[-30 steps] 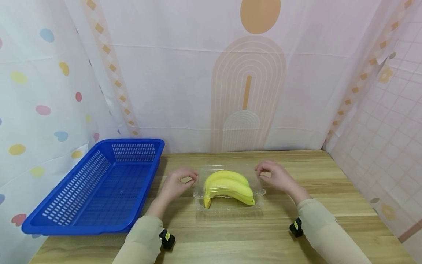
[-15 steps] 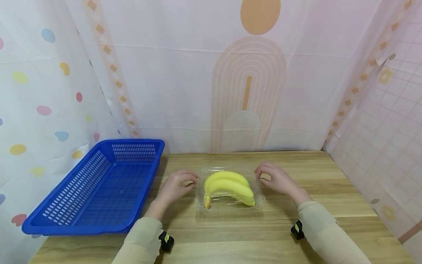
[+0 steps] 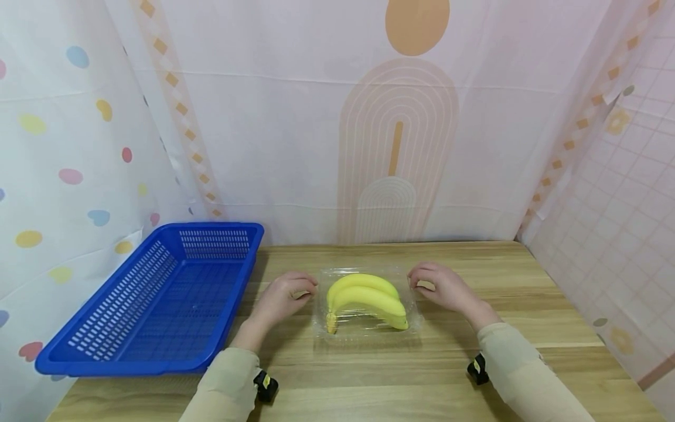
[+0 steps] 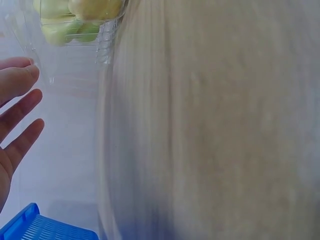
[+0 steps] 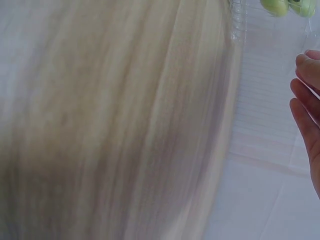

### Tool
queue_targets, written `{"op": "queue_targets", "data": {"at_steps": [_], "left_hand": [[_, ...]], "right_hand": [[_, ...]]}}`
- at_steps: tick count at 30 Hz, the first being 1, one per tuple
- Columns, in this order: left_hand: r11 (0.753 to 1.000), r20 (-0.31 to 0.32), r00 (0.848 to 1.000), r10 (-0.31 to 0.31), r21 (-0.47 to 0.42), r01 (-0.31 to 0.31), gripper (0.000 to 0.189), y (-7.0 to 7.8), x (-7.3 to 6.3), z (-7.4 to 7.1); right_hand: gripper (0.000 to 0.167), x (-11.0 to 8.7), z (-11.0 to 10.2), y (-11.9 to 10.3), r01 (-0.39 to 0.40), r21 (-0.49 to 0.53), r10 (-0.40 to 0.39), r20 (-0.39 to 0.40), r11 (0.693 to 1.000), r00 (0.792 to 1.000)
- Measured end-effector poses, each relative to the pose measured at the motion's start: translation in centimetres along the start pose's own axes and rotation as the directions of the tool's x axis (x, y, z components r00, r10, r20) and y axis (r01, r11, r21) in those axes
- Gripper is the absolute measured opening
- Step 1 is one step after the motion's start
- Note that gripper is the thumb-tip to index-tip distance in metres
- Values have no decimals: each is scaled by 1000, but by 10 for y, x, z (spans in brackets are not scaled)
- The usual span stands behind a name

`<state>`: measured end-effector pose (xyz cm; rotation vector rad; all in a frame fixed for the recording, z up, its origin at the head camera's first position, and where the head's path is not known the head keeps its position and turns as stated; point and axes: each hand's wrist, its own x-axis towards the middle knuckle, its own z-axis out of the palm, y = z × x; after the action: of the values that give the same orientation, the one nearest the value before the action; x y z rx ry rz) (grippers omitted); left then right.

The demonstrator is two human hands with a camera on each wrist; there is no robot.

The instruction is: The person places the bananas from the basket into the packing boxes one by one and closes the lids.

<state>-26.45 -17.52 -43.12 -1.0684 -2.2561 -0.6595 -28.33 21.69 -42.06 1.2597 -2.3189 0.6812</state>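
Note:
A bunch of yellow bananas [image 3: 364, 298] lies inside a clear plastic clamshell box [image 3: 364, 336] on the wooden table. My left hand [image 3: 285, 296] is at the box's left side, thumb and forefinger together on the edge of the clear lid. At the opposite side my right hand [image 3: 442, 287] pinches the lid's right edge the same way. In the left wrist view, the left fingertips [image 4: 26, 75] meet a corner of thin clear plastic, the other fingers spread. The right fingers [image 5: 306, 95] show at the frame's edge. Glare makes the lid's exact height hard to tell.
A blue plastic basket [image 3: 252, 275] with slotted walls stands left of my left forearm. Bare wood of the table [image 3: 364, 384] lies in front of the box. Behind the table hangs a patterned curtain [image 3: 295, 146], with more cloth at both sides.
Both hands and the lid's far edge have come slightly lower in the head view. The small side tabs seen at first stand out less now. The bananas stay put.

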Motion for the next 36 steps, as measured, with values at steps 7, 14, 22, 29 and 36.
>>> {"op": "queue_targets", "data": {"at_steps": [7,14,22,29,36], "left_hand": [[997,56,997,-58,51,55,22,7,-1,-4],[980,105,977,-186,88,177,14,21,-2,-9],[938,117,931,-347,32,346,9,38,0,-15],[845,152,852,-500,-131,519,12,54,-2,-17],[664,230,724,-650,-292,689,24,66,-7,-19]], "right_hand": [[26,-3,-1,-3,-21,-47,22,13,999,1000],[13,-7,-6,-18,-133,-79,139,66,988,988],[9,-10,-12,-35,-215,-63,219,72,975,973],[9,-13,-17,-50,-327,19,324,80,945,943],[4,-19,-18,-59,-472,220,456,122,853,881]]}}
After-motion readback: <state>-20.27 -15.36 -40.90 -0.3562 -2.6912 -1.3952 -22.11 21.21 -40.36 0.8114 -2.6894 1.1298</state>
